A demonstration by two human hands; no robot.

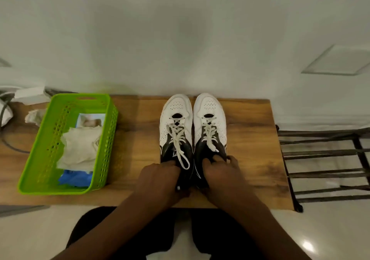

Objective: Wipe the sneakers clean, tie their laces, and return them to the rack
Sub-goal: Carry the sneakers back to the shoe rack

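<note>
On the brown wood-grain table top point(136, 139), head view, two sneakers stand upright side by side, touching along their inner edges, with toes toward the pale wall point(180, 39).

The left white-and-black leather sneaker point(176, 111) carries off-white flat laces point(179, 139). One long loop lies loose over the black rear quarter. The right white-and-black leather sneaker point(210, 109) has one lace end lying loose over its tongue. Whether either pair of laces is knotted cannot be told.

The left hand point(158, 177) grips the collar of the left sneaker, fingers curled together into the opening. The right hand point(220, 171) grips the collar of the right sneaker. Its fingers are tucked into the opening and its thumb is on the outer side. Both heels are hidden beneath the hands.

The dark metal slatted rack point(324, 151) stands just beside the right end of the table and lower than it. Neither sneaker is on it.

A lime-green perforated plastic basket point(108, 139) sits well apart from the sneakers, on the left part of the table. Inside it lie a crumpled off-white cloth point(80, 147), a blue bunched item point(75, 177) at the near end and a printed packet point(91, 119) at the far end. A crumpled pale wad point(34, 115) lies on the table just left of the basket.
</note>
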